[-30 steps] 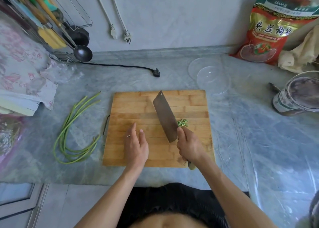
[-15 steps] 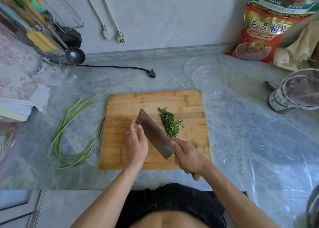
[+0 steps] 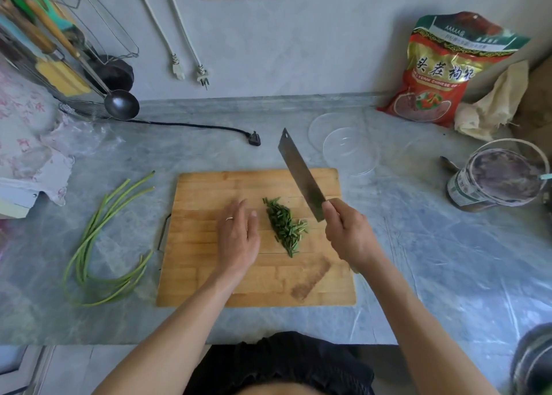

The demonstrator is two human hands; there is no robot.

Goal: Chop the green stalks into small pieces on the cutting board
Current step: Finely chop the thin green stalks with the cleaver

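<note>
Bare forearms, a ring (image 3: 229,218) on one finger, dark garment (image 3: 280,361) below.

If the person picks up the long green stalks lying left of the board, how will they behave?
The long green stalks would probably bend and droop, since they already curve on the counter. They look thin, so likely light. Being loose, not tied, some may slip out of a grasp.

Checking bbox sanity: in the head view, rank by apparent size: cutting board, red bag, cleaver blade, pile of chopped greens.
1. cutting board, clearly largest.
2. red bag, though it sits farther back, so it may be larger than it looks.
3. cleaver blade, raised toward the camera by the right hand.
4. pile of chopped greens, close to the blade; ranking unsure.
</note>
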